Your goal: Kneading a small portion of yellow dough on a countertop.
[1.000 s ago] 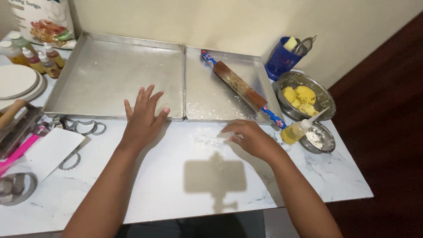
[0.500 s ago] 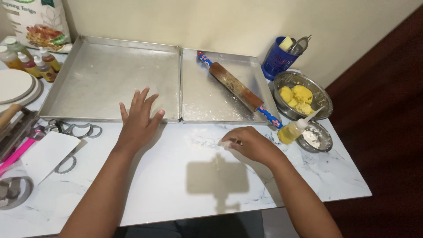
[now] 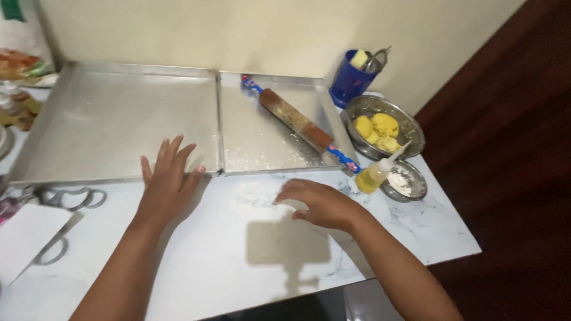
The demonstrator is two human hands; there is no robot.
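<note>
The left hand [image 3: 168, 185] lay flat on the white marble table [image 3: 196, 261], fingers spread wide and holding nothing, its fingertips at the near rim of the large metal tray [image 3: 113, 119]. The right hand [image 3: 321, 204] hovered low over the table to the right of it, fingers curled loosely downward with the tips touching or just above a dusting of flour [image 3: 259, 196] on the marble; it gripped nothing that could be seen. The flour patch sat between the two hands, just near of the smaller metal tray [image 3: 262, 137], which stood to the right of the large one, edges touching. A wooden rolling pin [image 3: 295, 120] with blue patterned handles lay diagonally across the smaller tray, its near handle reaching over the tray's right corner. Beside that handle stood a small squeeze bottle [image 3: 373, 175] of yellow liquid, leaning against a shallow steel dish [image 3: 410, 181] of white powder. Farther back, a steel bowl [image 3: 386, 113] held yellow dough pieces [image 3: 376, 129], and a blue cup [image 3: 350, 80] of utensils stood against the wall. Round metal cutters [image 3: 74, 198] lay at the left, near a white sheet [image 3: 24, 235]
</note>
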